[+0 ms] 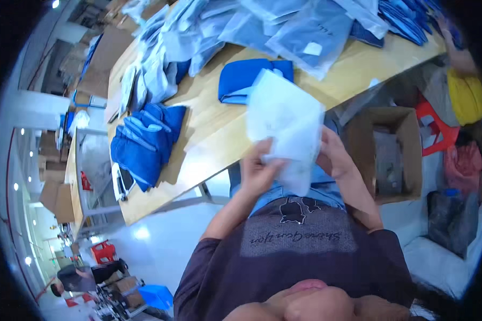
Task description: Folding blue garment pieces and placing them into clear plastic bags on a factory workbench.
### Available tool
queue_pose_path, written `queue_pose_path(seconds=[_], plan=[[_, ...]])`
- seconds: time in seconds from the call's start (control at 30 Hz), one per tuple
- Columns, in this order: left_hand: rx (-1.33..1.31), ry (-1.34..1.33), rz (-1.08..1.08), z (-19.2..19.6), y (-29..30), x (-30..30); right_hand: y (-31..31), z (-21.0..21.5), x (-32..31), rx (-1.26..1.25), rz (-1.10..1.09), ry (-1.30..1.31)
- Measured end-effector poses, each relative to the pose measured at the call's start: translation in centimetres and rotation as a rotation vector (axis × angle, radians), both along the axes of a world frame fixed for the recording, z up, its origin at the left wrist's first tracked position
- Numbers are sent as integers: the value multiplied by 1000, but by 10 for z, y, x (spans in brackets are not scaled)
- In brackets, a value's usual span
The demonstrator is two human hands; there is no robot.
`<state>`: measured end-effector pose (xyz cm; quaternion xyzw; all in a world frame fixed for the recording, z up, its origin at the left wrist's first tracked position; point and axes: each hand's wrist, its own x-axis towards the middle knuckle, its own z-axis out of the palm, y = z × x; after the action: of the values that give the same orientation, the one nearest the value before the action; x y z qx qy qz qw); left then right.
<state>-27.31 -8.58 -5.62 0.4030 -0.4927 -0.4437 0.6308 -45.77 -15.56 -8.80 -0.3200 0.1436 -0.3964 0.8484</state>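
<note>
Both my hands hold a whitish translucent plastic bag (284, 112) in front of my body, over the near edge of the table. My left hand (260, 168) grips its lower left side, fingers bent and a little blurred. Along the right edge, my right hand (331, 152) is closed on the bag, some of its fingers hidden behind it. Just beyond the bag lies a folded blue garment (235, 80) on the wooden table (203, 125), partly covered by the bag. A stack of folded blue garments (147, 142) sits at the table's left end.
Bagged blue garments (310, 40) heap along the far side of the table. An open cardboard box (412, 155) stands at my right, near a red stool (436, 128). Someone's arm (460, 56) shows at far right. Another person (75, 278) is in the background, lower left.
</note>
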Motion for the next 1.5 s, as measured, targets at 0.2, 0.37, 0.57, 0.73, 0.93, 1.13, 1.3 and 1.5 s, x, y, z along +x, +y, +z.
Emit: queue_pose_path(seconds=[0.2, 0.37, 0.57, 0.73, 0.93, 1.13, 1.3, 1.5], plan=[[-101, -345, -324, 8, -49, -62, 18, 20, -97, -252, -413, 54], [135, -354, -566, 13, -59, -93, 41, 16, -89, -374, -521, 805], [-438, -1100, 96, 21, -110, -9, 11, -71, -217, -759, -1334, 1666], [-215, -1482, 296, -21, -135, 81, -9, -116, -229, -655, -1067, 1696], [-107, -1174, 375, -8, -140, 70, -42, -38, -95, -694, -660, 1171], [123, -830, 492, 14, -94, 72, -67, 25, 29, -1059, -748, 875], [-194, -880, 594, 30, -73, 51, -31, 81, 65, -1527, -900, 1037], [-81, -935, 424, 33, -34, 71, -40, 46, 112, -1598, -878, 1134]])
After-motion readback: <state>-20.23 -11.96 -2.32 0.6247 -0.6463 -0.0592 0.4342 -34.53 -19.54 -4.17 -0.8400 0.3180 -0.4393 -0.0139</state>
